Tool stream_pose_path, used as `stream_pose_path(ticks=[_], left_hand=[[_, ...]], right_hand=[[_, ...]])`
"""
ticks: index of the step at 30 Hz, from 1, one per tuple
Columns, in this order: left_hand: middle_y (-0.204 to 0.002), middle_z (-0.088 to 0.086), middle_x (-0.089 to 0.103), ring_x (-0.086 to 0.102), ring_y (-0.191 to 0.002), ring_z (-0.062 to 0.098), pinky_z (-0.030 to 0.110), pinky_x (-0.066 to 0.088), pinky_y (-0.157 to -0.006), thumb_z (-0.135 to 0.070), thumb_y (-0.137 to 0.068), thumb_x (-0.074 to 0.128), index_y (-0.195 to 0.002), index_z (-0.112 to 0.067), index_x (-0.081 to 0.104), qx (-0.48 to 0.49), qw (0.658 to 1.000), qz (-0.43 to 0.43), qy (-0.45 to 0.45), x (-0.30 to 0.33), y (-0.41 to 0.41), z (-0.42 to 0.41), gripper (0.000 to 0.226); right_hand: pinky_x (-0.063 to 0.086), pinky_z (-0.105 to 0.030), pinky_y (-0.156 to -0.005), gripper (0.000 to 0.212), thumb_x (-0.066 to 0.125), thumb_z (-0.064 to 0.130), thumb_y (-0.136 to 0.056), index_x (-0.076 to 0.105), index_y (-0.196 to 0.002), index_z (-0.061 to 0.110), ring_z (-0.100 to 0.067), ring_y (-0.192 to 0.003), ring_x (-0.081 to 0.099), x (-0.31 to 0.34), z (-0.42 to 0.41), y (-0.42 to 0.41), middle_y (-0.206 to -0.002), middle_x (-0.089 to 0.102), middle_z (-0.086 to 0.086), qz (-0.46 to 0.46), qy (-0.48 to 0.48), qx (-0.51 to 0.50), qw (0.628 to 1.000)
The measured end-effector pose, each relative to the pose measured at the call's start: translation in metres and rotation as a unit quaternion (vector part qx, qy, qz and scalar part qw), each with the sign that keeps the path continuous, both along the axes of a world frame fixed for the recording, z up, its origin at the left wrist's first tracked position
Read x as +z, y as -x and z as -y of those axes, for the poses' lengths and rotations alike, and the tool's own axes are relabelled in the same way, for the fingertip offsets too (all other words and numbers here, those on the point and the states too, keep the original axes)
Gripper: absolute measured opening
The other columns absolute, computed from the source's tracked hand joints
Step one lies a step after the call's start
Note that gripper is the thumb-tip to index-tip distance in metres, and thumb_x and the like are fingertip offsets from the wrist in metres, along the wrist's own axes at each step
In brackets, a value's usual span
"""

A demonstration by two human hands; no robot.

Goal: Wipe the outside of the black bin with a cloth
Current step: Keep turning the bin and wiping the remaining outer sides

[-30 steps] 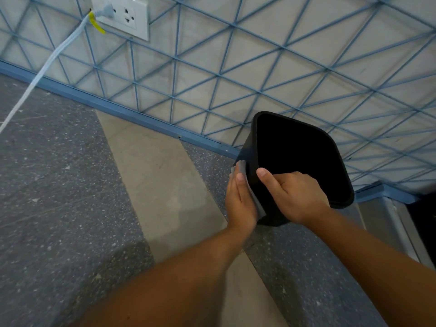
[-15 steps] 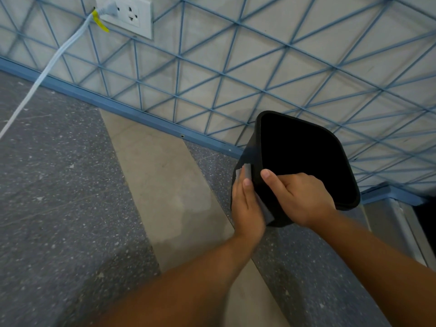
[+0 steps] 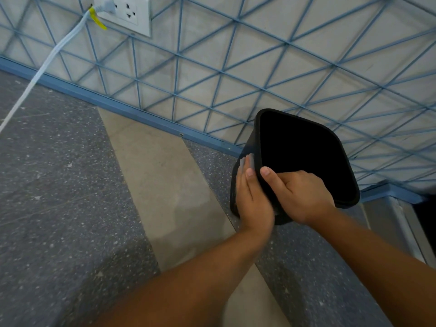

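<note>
From the head view, the black bin point(image 3: 304, 159) is tipped on the floor point(image 3: 70, 208) by the wall. The right hand point(image 3: 304, 197) grips its rim. The left hand point(image 3: 253, 199), fingers flat, presses a cloth point(image 3: 250, 160), mostly hidden, on the bin's side. A hard push could slide the bin or drop the cloth.

Speckled grey floor point(image 3: 59, 208) crossed by a beige strip point(image 3: 165, 185); the black bin point(image 3: 304, 159) stands on it
</note>
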State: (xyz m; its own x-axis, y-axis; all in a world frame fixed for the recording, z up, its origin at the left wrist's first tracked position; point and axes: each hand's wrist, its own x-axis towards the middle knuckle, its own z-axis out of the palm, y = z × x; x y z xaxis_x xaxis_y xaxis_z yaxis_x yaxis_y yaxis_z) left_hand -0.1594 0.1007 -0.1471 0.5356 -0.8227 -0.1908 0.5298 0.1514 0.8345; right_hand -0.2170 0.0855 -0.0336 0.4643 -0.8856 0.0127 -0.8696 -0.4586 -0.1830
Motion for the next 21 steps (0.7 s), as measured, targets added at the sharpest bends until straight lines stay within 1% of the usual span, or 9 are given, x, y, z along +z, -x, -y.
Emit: stream_pose_path(ticks=[4, 5, 8, 10, 13, 15, 17, 19, 21], left_hand=[[-0.16, 0.006, 0.054, 0.048, -0.152, 0.021, 0.053, 0.035, -0.128, -0.096, -0.079, 0.048, -0.155, -0.025, 0.052, -0.039, 0.999, 0.01, 0.007, -0.022, -0.009, -0.004, 0.105], [-0.159, 0.006, 0.055, 0.05, -0.15, 0.021, 0.053, 0.037, -0.127, -0.093, -0.082, 0.045, -0.156, -0.02, 0.051, -0.042, 0.999, 0.015, -0.004, -0.021, -0.013, -0.003, 0.104], [-0.162, -0.002, 0.052, 0.046, -0.152, 0.013, 0.044, 0.035, -0.129, -0.077, -0.092, 0.045, -0.152, -0.033, 0.051, -0.028, 0.999, 0.015, -0.016, 0.003, -0.007, -0.004, 0.074], [-0.165, -0.002, 0.049, 0.041, -0.156, 0.014, 0.04, 0.033, -0.129, -0.089, -0.087, 0.044, -0.147, -0.044, 0.05, -0.032, 0.999, 0.034, -0.022, 0.006, -0.001, -0.012, 0.076], [-0.161, 0.01, 0.053, 0.047, -0.153, 0.025, 0.049, 0.034, -0.129, -0.091, -0.084, 0.049, -0.15, -0.03, 0.055, -0.028, 0.999, 0.026, 0.0, -0.01, -0.009, -0.007, 0.09], [-0.161, 0.002, 0.052, 0.047, -0.152, 0.018, 0.048, 0.034, -0.13, -0.083, -0.089, 0.051, -0.142, -0.04, 0.053, -0.014, 1.0, 0.007, 0.0, -0.005, -0.011, -0.003, 0.069], [-0.164, -0.004, 0.047, 0.042, -0.155, 0.012, 0.041, 0.032, -0.131, -0.064, -0.099, 0.042, -0.141, -0.045, 0.047, -0.027, 0.999, 0.044, -0.011, 0.003, -0.005, -0.006, 0.046], [-0.164, -0.003, 0.046, 0.041, -0.156, 0.016, 0.04, 0.032, -0.131, -0.075, -0.097, 0.041, -0.144, -0.043, 0.047, -0.028, 0.997, 0.073, -0.004, 0.0, -0.004, -0.015, 0.057], [-0.161, 0.004, 0.052, 0.046, -0.153, 0.021, 0.049, 0.033, -0.13, -0.094, -0.081, 0.048, -0.141, -0.042, 0.057, -0.014, 0.999, 0.045, 0.008, -0.01, -0.01, -0.01, 0.079]], right_hand=[[0.043, -0.033, -0.055, 0.064, 0.014, 0.067, -0.088, 0.052, -0.055, 0.028, -0.011, -0.054, 0.054, -0.001, 0.0, 0.0, -0.052, 0.052, 0.005, -0.007, 0.008, -0.007, 1.0], [0.044, -0.033, -0.055, 0.064, 0.015, 0.067, -0.089, 0.051, -0.055, 0.027, -0.011, -0.053, 0.054, -0.001, -0.001, 0.0, -0.051, 0.051, 0.005, -0.007, 0.007, -0.011, 1.0], [0.047, -0.034, -0.057, 0.069, 0.014, 0.067, -0.089, 0.06, -0.061, 0.023, -0.011, -0.055, 0.056, -0.001, 0.001, 0.0, -0.055, 0.057, 0.004, -0.009, 0.007, -0.004, 1.0], [0.048, -0.035, -0.058, 0.071, 0.013, 0.067, -0.088, 0.061, -0.063, 0.022, -0.012, -0.057, 0.057, -0.001, 0.001, -0.001, -0.058, 0.059, 0.003, -0.01, 0.008, -0.003, 1.0], [0.046, -0.033, -0.059, 0.065, 0.014, 0.068, -0.088, 0.054, -0.057, 0.027, -0.013, -0.06, 0.057, 0.0, 0.0, 0.0, -0.058, 0.058, 0.005, -0.013, 0.013, -0.011, 1.0], [0.046, -0.033, -0.059, 0.061, 0.015, 0.067, -0.089, 0.049, -0.053, 0.031, -0.014, -0.06, 0.058, -0.001, 0.0, 0.0, -0.057, 0.056, 0.007, -0.009, 0.01, -0.007, 1.0], [0.048, -0.035, -0.061, 0.059, 0.015, 0.067, -0.089, 0.047, -0.052, 0.034, -0.016, -0.062, 0.059, 0.0, 0.0, -0.001, -0.058, 0.056, 0.007, -0.002, 0.005, -0.004, 1.0], [0.049, -0.037, -0.063, 0.059, 0.014, 0.068, -0.088, 0.048, -0.053, 0.033, -0.017, -0.063, 0.06, -0.001, 0.0, -0.001, -0.06, 0.058, 0.006, 0.001, 0.006, -0.007, 1.0], [0.049, -0.037, -0.064, 0.061, 0.014, 0.069, -0.088, 0.05, -0.056, 0.031, -0.018, -0.065, 0.06, -0.001, 0.0, 0.0, -0.061, 0.059, 0.005, -0.002, 0.012, -0.016, 1.0]])
